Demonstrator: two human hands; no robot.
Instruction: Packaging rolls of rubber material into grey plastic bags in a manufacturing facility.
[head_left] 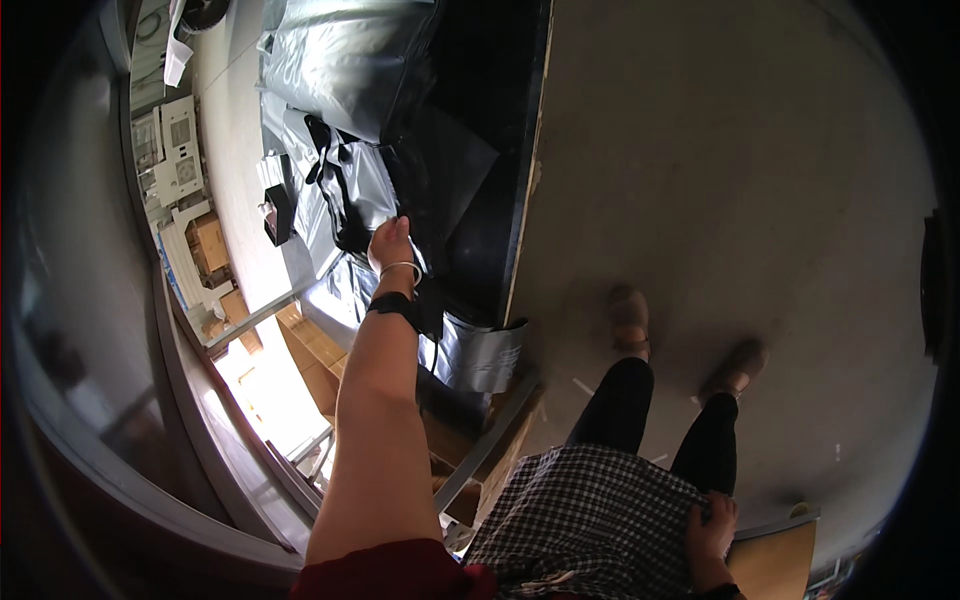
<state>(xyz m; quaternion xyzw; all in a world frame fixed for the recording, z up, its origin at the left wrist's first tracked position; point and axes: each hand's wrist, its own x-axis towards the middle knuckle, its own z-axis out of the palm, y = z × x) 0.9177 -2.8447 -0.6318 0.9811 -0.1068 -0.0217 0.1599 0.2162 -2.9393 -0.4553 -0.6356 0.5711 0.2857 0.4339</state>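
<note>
My left hand (390, 245), with a white bangle and a black wristband on its arm, reaches over a black table (490, 240). Its fingers are curled closed at the edge of a black-and-silver plastic bag (370, 185). What they pinch is hidden from this side. Silver-grey plastic bags (345, 65) lie heaped beyond it, and another silver bag (485, 350) hangs over the near end of the table. Low at my side, my right hand (711, 525) rests against my checked apron (590, 505), its fingers loosely apart with nothing visible in them.
A small black box (278, 213) stands left of the bags. Cardboard boxes (310, 355) sit below the table's near left end. A metal frame bar (490, 440) crosses close to my apron. Right of the table lies grey floor (780, 200); a wooden panel (775, 560) stands beside my right hand.
</note>
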